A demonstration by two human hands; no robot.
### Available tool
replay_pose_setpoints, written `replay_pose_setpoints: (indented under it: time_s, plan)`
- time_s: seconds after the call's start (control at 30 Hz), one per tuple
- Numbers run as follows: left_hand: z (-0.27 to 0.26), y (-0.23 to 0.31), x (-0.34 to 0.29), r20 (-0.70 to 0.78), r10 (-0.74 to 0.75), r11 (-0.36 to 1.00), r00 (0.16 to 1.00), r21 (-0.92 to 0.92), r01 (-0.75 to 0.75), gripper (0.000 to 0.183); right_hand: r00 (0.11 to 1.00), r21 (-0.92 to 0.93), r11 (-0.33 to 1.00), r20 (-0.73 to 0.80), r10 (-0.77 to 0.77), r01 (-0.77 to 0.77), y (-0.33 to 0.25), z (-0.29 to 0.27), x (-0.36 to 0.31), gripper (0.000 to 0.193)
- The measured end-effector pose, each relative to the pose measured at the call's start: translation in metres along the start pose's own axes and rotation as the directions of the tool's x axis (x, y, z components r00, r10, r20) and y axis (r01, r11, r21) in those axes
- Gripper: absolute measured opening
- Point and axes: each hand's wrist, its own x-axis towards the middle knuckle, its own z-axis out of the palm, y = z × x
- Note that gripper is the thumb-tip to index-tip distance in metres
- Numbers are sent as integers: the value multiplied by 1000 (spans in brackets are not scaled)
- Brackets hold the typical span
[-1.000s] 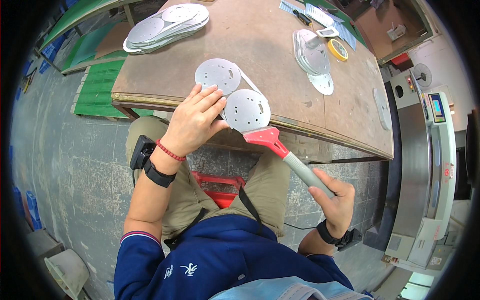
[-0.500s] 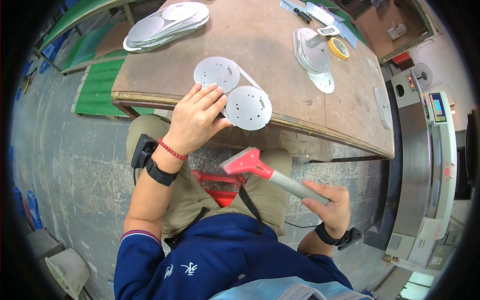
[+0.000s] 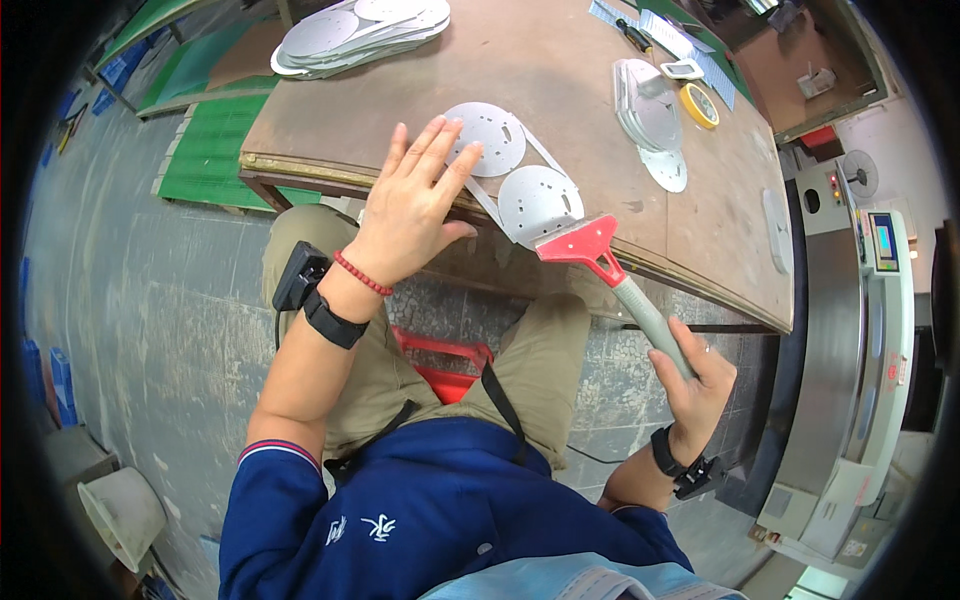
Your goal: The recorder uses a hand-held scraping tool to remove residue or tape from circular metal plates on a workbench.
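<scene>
1. Flat, silver-white two-disc plate (image 3: 540,204) overhangs the brown, flat-topped table (image 3: 560,80) edge.
2. Right hand (image 3: 700,385) grips a red-headed, grey-handled scraper (image 3: 610,268) at its rim.
3. Left hand (image 3: 412,208), unclenched, spreads over it.
4. Open tabletop lies beyond.

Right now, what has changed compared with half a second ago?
The right hand has moved the red scraper away from the body, up to the nearer disc. The left hand has shifted forward over the farther disc, its thumb coming clear of the nearer one. The right hand's grip, the plate stack and the yellow tape stay as they were.
</scene>
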Motion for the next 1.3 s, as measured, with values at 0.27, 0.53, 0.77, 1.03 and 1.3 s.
replay_pose_setpoints:
  time_s: [0.27,0.53,0.77,1.03,1.3]
  plan:
    - [0,-8,-5,156,-25,974,987,225,-11,89,989,-49,997,135,-55,62,26,-13,15,46]
    - [0,-4,-3,157,-37,976,987,218,2,89,980,-75,994,190,-64,79,16,-12,23,48]
    - [1,-3,-3,134,-67,982,989,185,42,93,981,-83,987,147,-125,138,17,-6,22,47]
    - [2,-5,-4,136,-35,983,990,183,10,88,982,-84,984,121,-148,158,9,7,27,47]
    - [0,-4,-4,149,-66,981,987,191,37,91,985,-31,992,124,-117,122,9,-4,23,46]
